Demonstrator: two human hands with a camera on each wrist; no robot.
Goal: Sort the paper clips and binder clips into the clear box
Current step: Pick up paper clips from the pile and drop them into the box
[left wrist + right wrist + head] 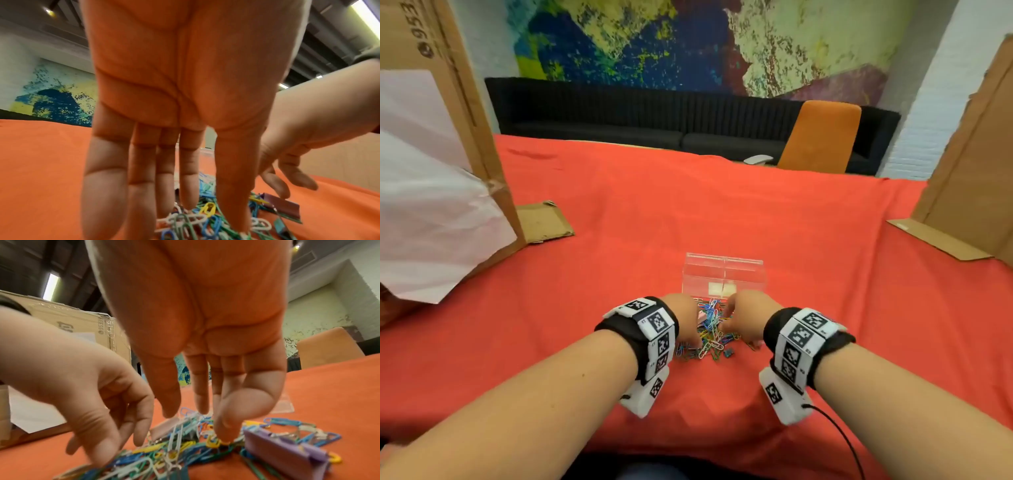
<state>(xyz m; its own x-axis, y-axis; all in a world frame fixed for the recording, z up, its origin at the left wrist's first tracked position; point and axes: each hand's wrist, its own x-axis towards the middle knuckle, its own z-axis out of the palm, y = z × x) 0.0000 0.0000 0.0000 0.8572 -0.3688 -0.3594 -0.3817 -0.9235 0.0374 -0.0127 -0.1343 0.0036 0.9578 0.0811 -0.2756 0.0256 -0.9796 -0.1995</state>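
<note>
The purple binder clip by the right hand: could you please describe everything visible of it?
The purple binder clip is a matte, folded body, seemingly painted metal, with silver wire handles at its spine. It lies on its side on the red cloth at the pile's edge, among colored paper clips. The right hand hovers close; contact is unclear.

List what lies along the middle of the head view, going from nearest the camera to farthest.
Pile of paper clips and binder clips → clear box → bare red tablecloth → orange chair → black sofa → painted wall.
</note>
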